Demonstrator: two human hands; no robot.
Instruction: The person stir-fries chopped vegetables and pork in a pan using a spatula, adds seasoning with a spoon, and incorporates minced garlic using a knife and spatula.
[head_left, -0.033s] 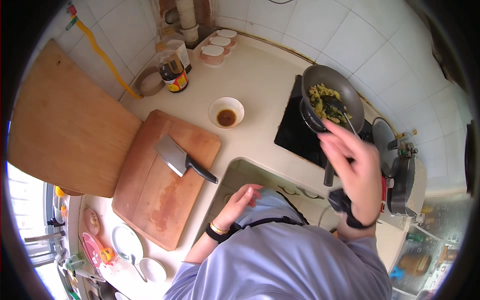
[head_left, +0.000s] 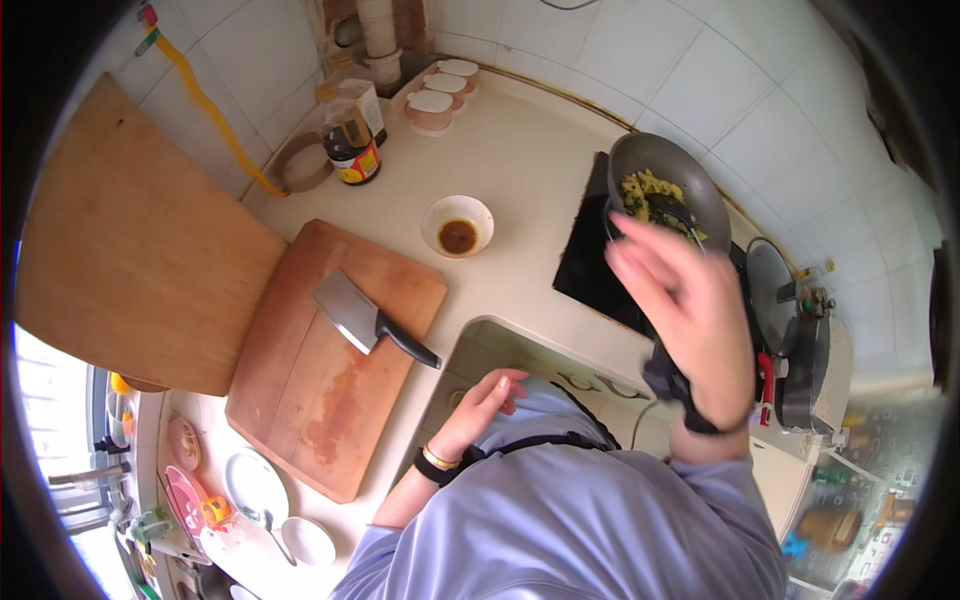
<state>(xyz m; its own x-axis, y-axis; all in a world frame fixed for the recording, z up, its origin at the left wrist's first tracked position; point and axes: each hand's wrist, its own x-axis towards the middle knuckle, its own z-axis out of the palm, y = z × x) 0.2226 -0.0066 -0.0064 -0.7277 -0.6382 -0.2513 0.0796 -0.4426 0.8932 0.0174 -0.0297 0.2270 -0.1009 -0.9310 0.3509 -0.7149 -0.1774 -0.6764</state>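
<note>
My right hand [head_left: 690, 310], slightly blurred, reaches over the near side of the stove, its thumb and fingers apart and nothing visible between them. Its fingertips overlap the near-left rim of a grey frying pan [head_left: 712, 200], whose handle is mostly hidden behind the hand. Inside the pan lies yellow and green cooked food [head_left: 648, 190], with a black spatula [head_left: 672, 208] resting in it. My left hand [head_left: 487, 405] hangs in front of my body by the counter edge. Its fingers are loosely bent and apart, holding nothing.
A cleaver [head_left: 348, 310] lies on a wooden cutting board [head_left: 290, 400]. Beyond it stands a white bowl [head_left: 470, 208] of brown sauce. A dark sauce bottle [head_left: 352, 155] and lidded seasoning jars [head_left: 431, 104] stand at the back. A lid [head_left: 770, 280] leans right of the stove.
My right hand has moved a little left and farther over the stove, now covering more of the pan's near rim and handle. My left hand has stayed in place.
</note>
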